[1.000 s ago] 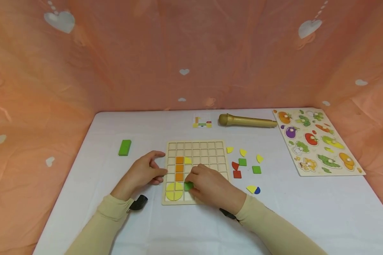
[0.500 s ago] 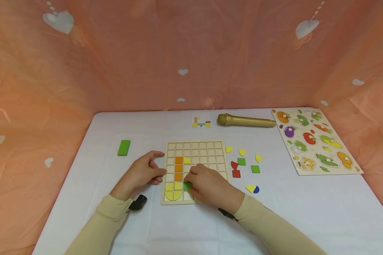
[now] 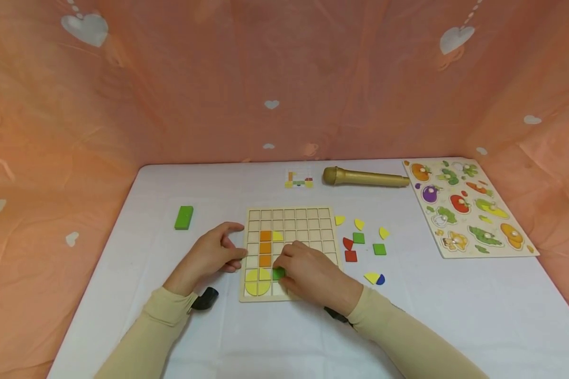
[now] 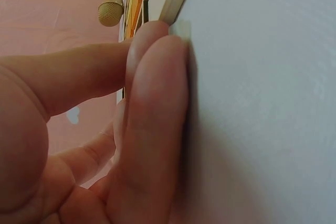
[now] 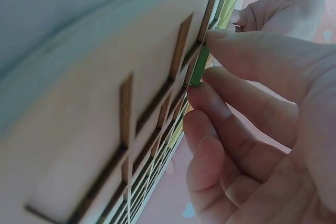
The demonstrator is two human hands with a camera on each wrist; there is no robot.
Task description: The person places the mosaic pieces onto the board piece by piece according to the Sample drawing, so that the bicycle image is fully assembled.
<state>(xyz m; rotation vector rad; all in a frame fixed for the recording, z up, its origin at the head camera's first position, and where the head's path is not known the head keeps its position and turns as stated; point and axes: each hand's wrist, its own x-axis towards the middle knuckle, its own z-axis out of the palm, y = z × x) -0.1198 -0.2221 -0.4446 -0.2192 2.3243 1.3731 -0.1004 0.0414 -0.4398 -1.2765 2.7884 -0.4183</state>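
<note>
A square wooden grid board (image 3: 290,215) lies on the white table in the head view. My right hand (image 3: 313,273) is over its lower middle and pinches a green square tile (image 3: 278,273) at a cell right of the yellow circle (image 3: 257,282) of quarter pieces. In the right wrist view the thumb and fingers are on both sides of that tile (image 5: 198,66). My left hand (image 3: 213,250) touches the board's left edge with relaxed, bent fingers. Three orange squares (image 3: 265,248) form a column in the grid, with a yellow quarter piece (image 3: 277,236) beside the top one.
Loose yellow quarter pieces (image 3: 359,224), green squares (image 3: 379,249), a red square (image 3: 351,256), a red quarter piece (image 3: 347,243) and a blue half-round (image 3: 381,279) lie right of the board. Behind are a pattern card (image 3: 298,178), gold microphone (image 3: 367,177) and vegetable puzzle (image 3: 471,208). A green block (image 3: 184,217) lies left.
The whole head view has shifted slightly. Both hands keep their places at the board, and the green square tile stays in the right hand's fingers.
</note>
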